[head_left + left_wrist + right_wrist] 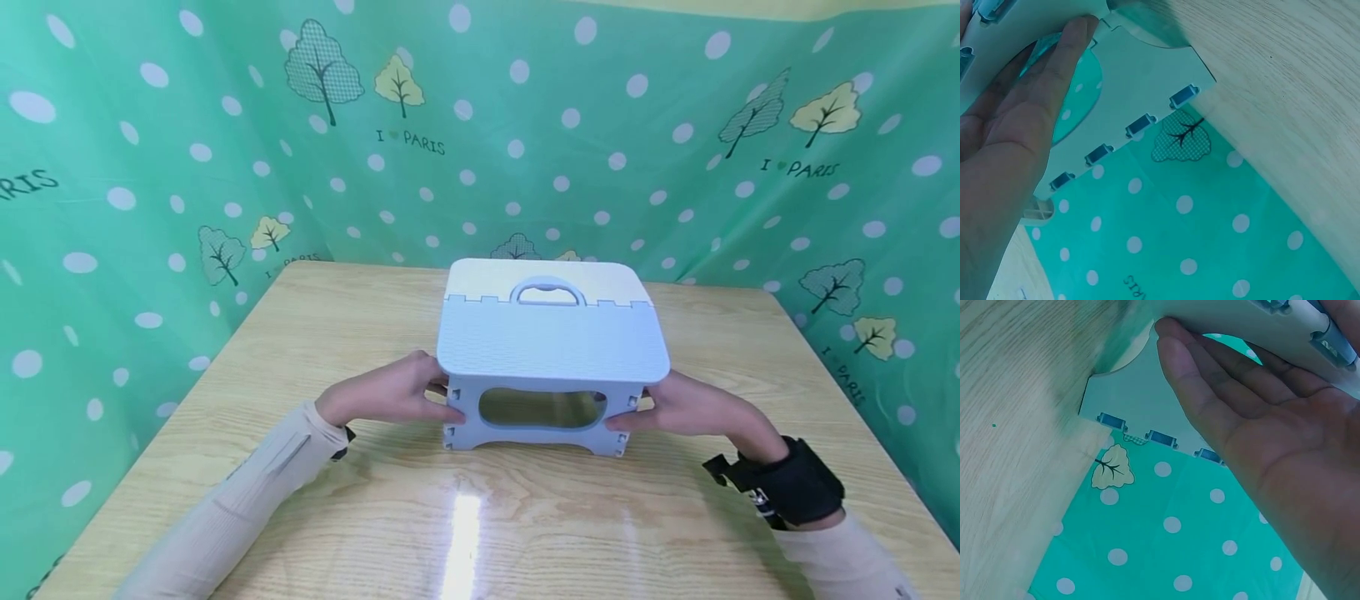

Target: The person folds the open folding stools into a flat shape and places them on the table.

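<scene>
A light blue folding step stool [551,346] is standing upright on the wooden desk [352,517], about in the middle between the left and right edges, and its seat is hiding a part of the back edge from the head view. The arched carrying handle [547,280] is lying at the centre of the seat, along the toothed fold line. The person's left grip [401,392] is clamping the stool at its left end: the thumb is pressing on the front leg panel [540,436], and the fingers are reaching behind that panel. The right grip [678,406] is clamping the right end in the same manner, its thumb resting beside the oval opening. In both wrist views the long fingers are lying near the cut-out of a leg panel, where dark blue hinge pieces are sitting along the edge. Both arms are wearing pale sleeves, and a black strap [798,487] is going round the right wrist. Behind the back edge of the desk, a green dotted curtain [525,187] with trees and "I PARIS" lettering is hanging, and it is continuing along the left and right edges.
</scene>
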`<state>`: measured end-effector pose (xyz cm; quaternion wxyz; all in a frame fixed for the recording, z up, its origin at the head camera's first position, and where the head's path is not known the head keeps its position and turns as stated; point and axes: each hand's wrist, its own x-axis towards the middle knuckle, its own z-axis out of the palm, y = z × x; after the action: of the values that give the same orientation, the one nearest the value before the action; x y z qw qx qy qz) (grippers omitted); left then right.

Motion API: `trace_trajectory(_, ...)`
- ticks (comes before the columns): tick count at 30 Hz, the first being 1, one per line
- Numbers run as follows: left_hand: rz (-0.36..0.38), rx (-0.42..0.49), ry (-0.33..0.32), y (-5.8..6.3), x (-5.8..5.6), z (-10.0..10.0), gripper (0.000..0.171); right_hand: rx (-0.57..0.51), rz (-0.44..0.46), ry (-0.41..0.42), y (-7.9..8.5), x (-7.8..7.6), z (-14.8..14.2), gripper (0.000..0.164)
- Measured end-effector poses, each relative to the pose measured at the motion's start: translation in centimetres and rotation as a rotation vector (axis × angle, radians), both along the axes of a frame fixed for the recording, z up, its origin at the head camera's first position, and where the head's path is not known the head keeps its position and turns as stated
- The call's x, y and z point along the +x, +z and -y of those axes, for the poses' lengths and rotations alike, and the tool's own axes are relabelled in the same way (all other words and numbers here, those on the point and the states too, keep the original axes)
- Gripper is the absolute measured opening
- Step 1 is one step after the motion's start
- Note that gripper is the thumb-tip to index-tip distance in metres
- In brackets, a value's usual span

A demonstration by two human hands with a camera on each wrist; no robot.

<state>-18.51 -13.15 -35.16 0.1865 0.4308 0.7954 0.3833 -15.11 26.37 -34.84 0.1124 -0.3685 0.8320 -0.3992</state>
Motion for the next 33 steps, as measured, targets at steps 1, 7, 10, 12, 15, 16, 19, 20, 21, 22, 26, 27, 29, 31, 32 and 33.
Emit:
trace_trajectory(1,0.000,0.005,-0.006,0.01,0.00,0.02,0.050,-0.002,-0.005,0.007,0.01,0.01,-0.02,0.096)
trace_trajectory(7,0.011,0.009,-0.017,0.05,0.02,0.07,0.049,0.001,-0.012,0.019,-0.12,-0.03,-0.03,0.098)
trace_trajectory(10,0.023,0.012,-0.024,0.08,0.04,0.10,0.049,0.008,-0.009,0.018,-0.12,0.02,-0.05,0.098)
trace_trajectory(12,0.030,0.015,-0.033,0.09,0.05,0.09,0.049,0.012,-0.013,0.020,-0.08,0.07,-0.04,0.098)
trace_trajectory(15,0.042,0.013,-0.037,0.05,-0.01,0.10,0.049,0.017,-0.025,0.020,-0.11,0.08,-0.08,0.099)
trace_trajectory(16,0.047,0.011,-0.036,0.04,-0.03,0.10,0.049,0.020,-0.024,0.018,-0.12,0.08,-0.10,0.099)
trace_trajectory(19,0.062,0.002,-0.032,0.08,-0.05,0.13,0.050,0.021,-0.019,0.014,-0.20,0.04,-0.14,0.101)
trace_trajectory(20,0.066,0.001,-0.031,0.09,-0.06,0.12,0.050,0.022,-0.017,0.014,-0.22,0.04,-0.13,0.101)
trace_trajectory(21,0.067,0.001,-0.032,0.10,-0.06,0.13,0.050,0.022,-0.013,0.018,-0.23,0.03,-0.14,0.101)
trace_trajectory(22,0.069,0.002,-0.034,0.09,-0.08,0.13,0.050,0.021,-0.007,0.020,-0.24,0.02,-0.15,0.100)
trace_trajectory(26,0.078,0.018,-0.049,0.02,-0.16,0.18,0.051,0.013,0.005,0.033,-0.33,-0.08,-0.22,0.099)
trace_trajectory(27,0.083,0.022,-0.051,0.01,-0.17,0.20,0.051,0.013,0.012,0.034,-0.36,-0.11,-0.25,0.098)
trace_trajectory(29,0.093,0.025,-0.053,-0.03,-0.20,0.22,0.052,0.011,0.018,0.033,-0.39,-0.15,-0.29,0.097)
trace_trajectory(31,0.101,0.023,-0.051,-0.05,-0.19,0.24,0.053,0.013,0.021,0.035,-0.39,-0.16,-0.35,0.097)
trace_trajectory(32,0.102,0.023,-0.052,-0.07,-0.19,0.25,0.053,0.012,0.020,0.036,-0.38,-0.15,-0.36,0.096)
trace_trajectory(33,0.104,0.022,-0.050,-0.08,-0.18,0.25,0.053,0.013,0.018,0.038,-0.39,-0.15,-0.38,0.096)
